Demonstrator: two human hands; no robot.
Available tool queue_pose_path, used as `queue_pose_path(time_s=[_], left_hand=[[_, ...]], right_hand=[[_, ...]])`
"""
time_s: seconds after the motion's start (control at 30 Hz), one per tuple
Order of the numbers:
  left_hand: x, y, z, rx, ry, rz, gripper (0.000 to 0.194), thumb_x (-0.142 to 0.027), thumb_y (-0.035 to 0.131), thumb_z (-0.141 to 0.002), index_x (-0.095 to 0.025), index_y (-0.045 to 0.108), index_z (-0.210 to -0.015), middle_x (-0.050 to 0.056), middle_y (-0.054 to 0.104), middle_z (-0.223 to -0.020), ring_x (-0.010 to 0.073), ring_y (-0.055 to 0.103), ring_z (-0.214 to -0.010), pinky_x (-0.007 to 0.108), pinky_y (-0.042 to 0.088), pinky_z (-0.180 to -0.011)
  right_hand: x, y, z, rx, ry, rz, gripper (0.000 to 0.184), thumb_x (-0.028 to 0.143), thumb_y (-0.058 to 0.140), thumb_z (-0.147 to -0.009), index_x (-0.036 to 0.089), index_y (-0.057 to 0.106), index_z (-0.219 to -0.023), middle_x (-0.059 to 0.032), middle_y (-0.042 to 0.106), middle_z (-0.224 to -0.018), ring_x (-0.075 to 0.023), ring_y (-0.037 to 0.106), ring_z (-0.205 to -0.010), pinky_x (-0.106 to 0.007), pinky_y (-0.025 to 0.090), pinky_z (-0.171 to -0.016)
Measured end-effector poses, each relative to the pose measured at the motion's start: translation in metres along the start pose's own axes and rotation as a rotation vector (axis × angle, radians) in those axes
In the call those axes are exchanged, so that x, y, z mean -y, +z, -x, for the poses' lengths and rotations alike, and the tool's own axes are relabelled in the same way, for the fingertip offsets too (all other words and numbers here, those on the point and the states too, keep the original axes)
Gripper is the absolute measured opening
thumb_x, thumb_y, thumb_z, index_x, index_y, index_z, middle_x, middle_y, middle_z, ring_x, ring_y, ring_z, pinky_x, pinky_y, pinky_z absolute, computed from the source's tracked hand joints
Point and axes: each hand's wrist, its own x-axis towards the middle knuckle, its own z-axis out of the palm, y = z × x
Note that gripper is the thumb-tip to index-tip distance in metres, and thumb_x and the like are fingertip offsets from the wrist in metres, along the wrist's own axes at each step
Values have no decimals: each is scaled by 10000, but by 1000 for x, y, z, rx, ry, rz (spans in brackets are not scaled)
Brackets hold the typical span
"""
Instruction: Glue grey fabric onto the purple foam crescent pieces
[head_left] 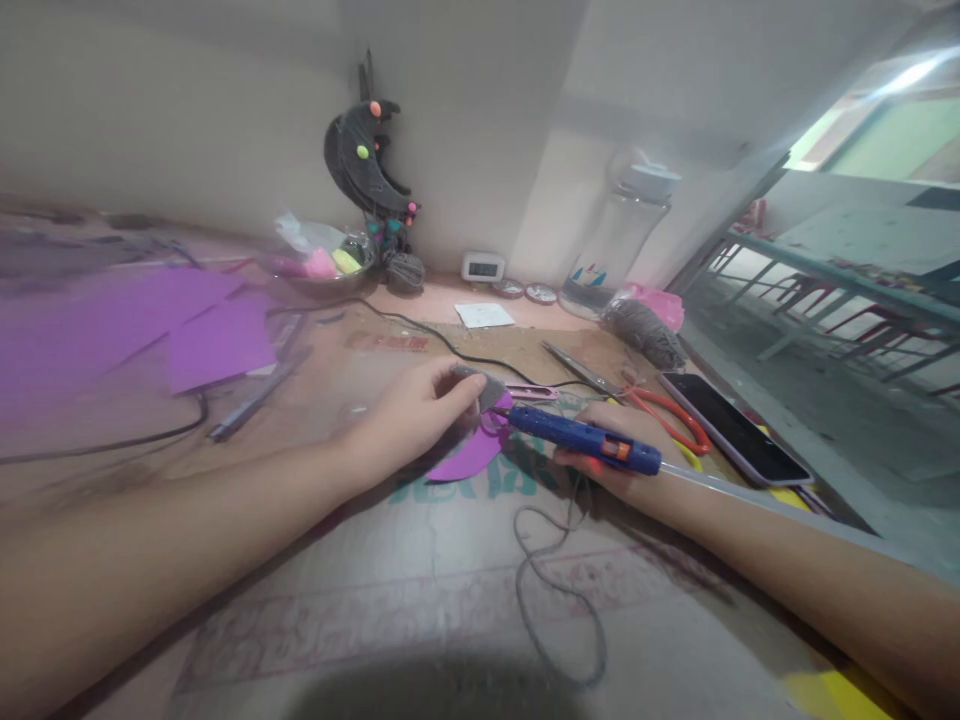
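Note:
My left hand [431,400] pinches a curved purple cutout [472,453] whose upper end is wrapped in grey yarn [489,388]. In my right hand [622,462] is a blue hot glue gun [559,427], its nozzle at the purple piece just beside the wrapped part. A clear glue stick [720,488] sticks out of the gun's back end. From near my right hand, a loose strand of grey yarn [529,590] loops down over the cardboard. Behind the nozzle lies a pink box cutter [531,392]. My right fingers are partly hidden behind the gun.
Scissors with orange handles [667,415] and a phone [735,428] lie on the right. A grey yarn ball [645,335] and a clear bottle [619,240] stand behind. Purple sheets [221,345] lie left. A black cord [450,352] crosses the board. A yarn-wrapped moon [360,160] hangs at the wall.

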Motion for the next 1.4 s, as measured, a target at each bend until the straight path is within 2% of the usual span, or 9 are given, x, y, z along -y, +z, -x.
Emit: queue_pose_path(time_s=[0.43, 0.63, 0.77, 0.97, 1.13, 1.3, 1.4], left_hand=[[0, -1, -1, -5, 5, -19, 262, -418, 495, -881, -194, 546, -756, -14, 620, -650, 97, 508, -486, 195, 344, -418], [-1, -1, -2, -9, 2, -11, 265, -413, 505, -880, -190, 547, -745, -20, 611, -645, 93, 501, -496, 194, 345, -431], [0, -1, -3, -9, -7, -9, 269, -418, 508, -879, -188, 554, -747, -26, 614, -637, 87, 489, -486, 193, 337, -430], [1, -1, -3, -17, -15, -20, 260, -411, 505, -881, -190, 562, -757, -21, 626, -642, 93, 495, -484, 208, 338, -436], [5, -2, -5, -13, 19, -4, 245, -396, 504, -886, -190, 556, -764, -12, 629, -653, 111, 552, -559, 223, 394, -517], [8, -1, -7, 6, 12, 2, 243, -403, 493, -889, -196, 553, -776, -17, 617, -656, 109, 533, -539, 221, 371, -489], [6, -1, -6, 5, 2, 10, 246, -407, 498, -881, -195, 557, -770, -19, 613, -648, 103, 509, -517, 214, 352, -465]], right_hand=[[-2, -1, 0, 3, 41, 33, 301, 478, 631, -825, 199, 614, -713, -24, 608, -648, -164, 560, -594, -284, 409, -555], [-1, -3, -1, -25, 7, 84, 228, 390, 647, -830, 196, 618, -715, -24, 600, -640, -155, 557, -583, -272, 394, -540], [-5, -3, -3, -42, -16, 137, 259, 423, 639, -820, 212, 600, -674, -11, 571, -586, -146, 533, -521, -265, 374, -480], [-1, -3, -3, -74, 45, 210, 257, 405, 619, -830, 203, 595, -673, -4, 564, -579, -136, 527, -507, -248, 347, -467], [-4, -3, -4, -92, 8, 212, 320, 456, 575, -841, 201, 568, -647, 4, 545, -556, -131, 509, -505, -246, 344, -479], [-8, -5, -5, -7, 30, 225, 317, 474, 585, -830, 207, 580, -658, 7, 543, -551, -133, 511, -505, -245, 345, -486], [-7, -3, -4, -67, 53, 219, 342, 497, 569, -832, 211, 568, -644, 4, 533, -546, -135, 506, -503, -248, 341, -482]])
